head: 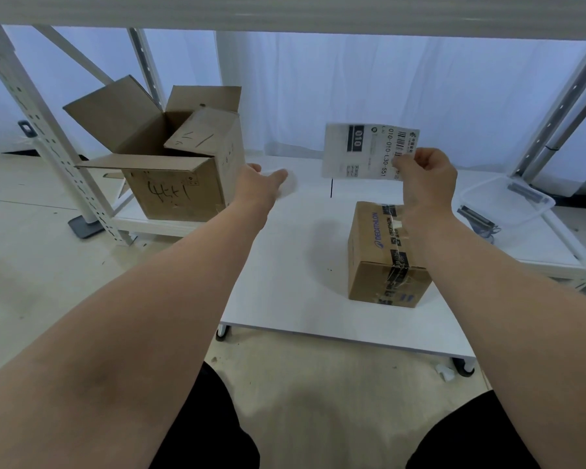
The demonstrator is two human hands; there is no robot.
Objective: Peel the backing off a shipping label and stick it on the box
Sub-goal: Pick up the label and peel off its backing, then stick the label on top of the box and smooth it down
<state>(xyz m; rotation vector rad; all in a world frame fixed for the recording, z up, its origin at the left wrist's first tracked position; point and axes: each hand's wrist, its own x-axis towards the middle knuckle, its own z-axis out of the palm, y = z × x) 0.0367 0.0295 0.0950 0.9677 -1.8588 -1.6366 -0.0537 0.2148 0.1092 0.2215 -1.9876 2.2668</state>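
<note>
Head view only.

Landmark: small sealed brown cardboard box (379,262), blue print and dark printed tape along its top. It sits on the low white table (285,282).

- Right hand (427,176): up in the air just beyond the sealed box. Fingers are curled, thumb and fingertips pinching one edge of the white printed shipping label (362,150). The label hangs free, clear of the box, print side towards me, with the barcode and "010" block readable. The right forearm crosses over the sealed box's right side.
- Left hand (261,186): stretched out well to the left of the sealed box and further back, low over the table. A blurred pale sheet (286,184) is at its fingertips. Can't tell whether the fingers grip it or only touch it, or how far open the hand is.
- Large open brown cardboard carton (170,164): far left of the sealed box, further back, on a low shelf of the white perforated metal rack (48,137). The flaps are up, one folded inward, with black marker scribbles on its front. The inside is shadowed and its contents can't be seen.
- Clear plastic tub (508,201): right of the sealed box, further back. A dark grey object lies inside at the far end, which I can't identify. More dark items (476,220) lie just outside its near-left corner.
- The sealed box top carries tape only.
</note>
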